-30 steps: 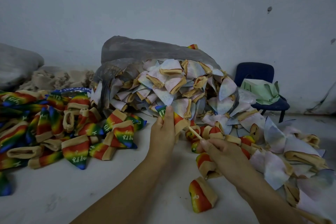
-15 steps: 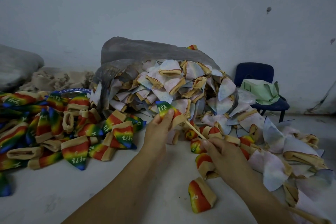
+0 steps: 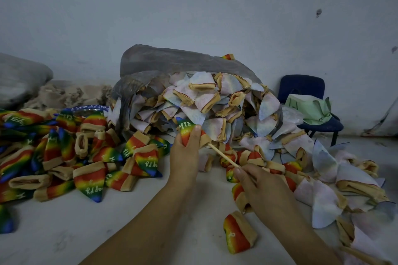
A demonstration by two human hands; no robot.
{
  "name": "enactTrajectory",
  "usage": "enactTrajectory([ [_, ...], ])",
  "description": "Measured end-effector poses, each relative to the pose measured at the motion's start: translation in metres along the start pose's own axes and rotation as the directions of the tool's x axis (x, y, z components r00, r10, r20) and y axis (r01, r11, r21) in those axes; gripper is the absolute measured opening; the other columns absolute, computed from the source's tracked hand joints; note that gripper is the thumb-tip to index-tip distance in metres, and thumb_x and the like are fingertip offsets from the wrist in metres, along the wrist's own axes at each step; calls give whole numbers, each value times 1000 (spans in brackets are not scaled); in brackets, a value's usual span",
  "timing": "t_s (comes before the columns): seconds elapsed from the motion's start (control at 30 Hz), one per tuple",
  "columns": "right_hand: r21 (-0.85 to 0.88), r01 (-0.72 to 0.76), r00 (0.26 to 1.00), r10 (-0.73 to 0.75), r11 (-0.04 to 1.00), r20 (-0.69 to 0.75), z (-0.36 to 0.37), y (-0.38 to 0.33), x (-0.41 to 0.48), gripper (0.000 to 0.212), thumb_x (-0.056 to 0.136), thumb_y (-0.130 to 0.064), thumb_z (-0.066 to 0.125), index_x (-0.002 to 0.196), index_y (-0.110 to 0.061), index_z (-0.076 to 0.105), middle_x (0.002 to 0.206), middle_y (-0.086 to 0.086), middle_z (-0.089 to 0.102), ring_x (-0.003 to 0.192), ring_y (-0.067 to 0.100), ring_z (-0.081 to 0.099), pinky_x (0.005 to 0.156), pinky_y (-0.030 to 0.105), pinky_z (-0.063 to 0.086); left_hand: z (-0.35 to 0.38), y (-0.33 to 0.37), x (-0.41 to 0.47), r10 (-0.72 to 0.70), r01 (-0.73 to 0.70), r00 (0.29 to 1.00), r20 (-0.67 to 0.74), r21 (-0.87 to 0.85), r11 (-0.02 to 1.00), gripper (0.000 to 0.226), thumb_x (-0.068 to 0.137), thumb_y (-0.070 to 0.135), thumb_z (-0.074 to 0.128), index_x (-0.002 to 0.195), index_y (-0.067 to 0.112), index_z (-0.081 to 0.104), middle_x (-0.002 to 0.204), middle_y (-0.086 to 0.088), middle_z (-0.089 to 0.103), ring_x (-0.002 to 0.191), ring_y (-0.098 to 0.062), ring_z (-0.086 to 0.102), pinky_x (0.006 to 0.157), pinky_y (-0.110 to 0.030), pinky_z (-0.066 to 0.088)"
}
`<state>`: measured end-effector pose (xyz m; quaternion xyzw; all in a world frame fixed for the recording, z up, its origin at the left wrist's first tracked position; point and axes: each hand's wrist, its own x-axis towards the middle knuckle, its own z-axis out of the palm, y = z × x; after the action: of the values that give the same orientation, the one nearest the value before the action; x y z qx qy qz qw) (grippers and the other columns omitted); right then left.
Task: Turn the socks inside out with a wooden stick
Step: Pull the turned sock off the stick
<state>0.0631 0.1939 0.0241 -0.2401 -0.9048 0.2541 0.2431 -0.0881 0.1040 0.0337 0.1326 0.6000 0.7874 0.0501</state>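
Observation:
My left hand (image 3: 187,153) grips a rainbow sock (image 3: 186,128) with "happy" lettering, held up in front of the pale sock heap. A thin wooden stick (image 3: 224,155) runs from the sock's tan cuff down to my right hand (image 3: 261,189), which pinches its lower end. The stick's far tip is hidden inside the sock. A pile of rainbow socks (image 3: 64,155) lies on the left. A heap of pale inside-out socks (image 3: 206,105) spills from a grey plastic bag (image 3: 163,60) in the middle and trails to the right.
Loose rainbow socks lie by my right hand, one at the front (image 3: 238,234). A dark blue chair (image 3: 305,94) with green cloth stands at the back right. Grey sacks (image 3: 21,79) sit at the back left by the wall. Bare white floor (image 3: 64,232) shows front left.
The rainbow sock has slid further off the stick, showing more of its coloured side and lettering. My left hand shifted slightly left and up with it. My right hand stayed nearly still.

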Motion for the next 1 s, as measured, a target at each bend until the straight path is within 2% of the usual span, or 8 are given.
enactTrajectory([
  [0.17, 46, -78, 994, 81, 996, -68, -8, 5, 4, 19, 93, -51, 43, 84, -41, 57, 64, -8, 60, 61, 6, 56, 58, 33, 49, 8, -5, -11, -15, -11, 985, 171, 152, 988, 28, 93, 55, 52, 88, 30, 63, 75, 14, 69, 74, -1, 64, 58, -15, 45],
  [0.23, 58, -100, 991, 105, 993, -85, -11, 8, 5, 18, 92, -51, 45, 88, -40, 59, 69, -10, 60, 67, 4, 55, 62, 32, 49, 11, -4, -15, -52, 25, 973, 224, 122, 992, 29, 93, 52, 53, 91, 26, 66, 75, 11, 70, 72, -2, 65, 62, -19, 46],
  [0.37, 79, -96, 990, 103, 992, -93, -12, 9, 6, 15, 92, -49, 47, 86, -41, 57, 73, -13, 60, 72, 1, 54, 64, 28, 47, 9, -1, -21, -67, 76, 931, 358, -11, 997, 27, 95, 44, 55, 85, 21, 67, 53, 15, 62, 48, 5, 57, 47, -8, 41],
  [0.63, 29, -74, 997, 75, 997, -20, -11, 10, 9, 20, 93, -50, 47, 91, -35, 61, 72, -12, 61, 67, 2, 56, 59, 26, 46, 0, -4, -12, -111, 100, 928, 355, 51, 994, 42, 88, 57, 56, 92, 18, 70, 66, 8, 65, 62, -6, 58, 60, -20, 46],
  [0.73, -63, -59, 998, 60, 996, 6, -11, 12, 9, 25, 92, -53, 43, 83, -35, 58, 65, -9, 59, 59, 3, 55, 51, 21, 39, -15, 6, 8, -181, 241, 954, 239, -252, 937, 50, 94, 59, 46, 89, 14, 66, 66, 1, 55, 53, -5, 50, 53, -18, 41],
  [0.83, 7, -86, 996, 86, 996, -38, -14, 15, 11, 25, 93, -51, 45, 87, -33, 61, 67, -7, 62, 63, 3, 56, 52, 18, 39, -26, 19, 23, -146, 247, 962, 232, -500, 830, 68, 86, 79, 29, 104, 22, 63, 104, 4, 70, 90, -5, 64, 78, -22, 47],
  [0.93, 107, -84, 991, 94, 991, -93, -14, 15, 11, 20, 92, -48, 48, 77, -40, 58, 64, -7, 60, 64, 4, 55, 55, 21, 42, -22, 14, 17, -41, 34, 974, 224, 36, 999, 47, 92, 68, 43, 114, 31, 62, 124, 7, 64, 103, 0, 58, 79, -24, 43],
  [1.0, 132, -76, 989, 92, 988, -116, -13, 16, 10, 22, 92, -48, 50, 70, -45, 53, 61, -6, 58, 62, 6, 55, 55, 26, 43, -24, 0, 14, 45, -218, 933, 357, 462, 860, 38, 95, 55, 51, 124, 34, 62, 132, 6, 58, 104, 3, 52, 78, -16, 45],
])
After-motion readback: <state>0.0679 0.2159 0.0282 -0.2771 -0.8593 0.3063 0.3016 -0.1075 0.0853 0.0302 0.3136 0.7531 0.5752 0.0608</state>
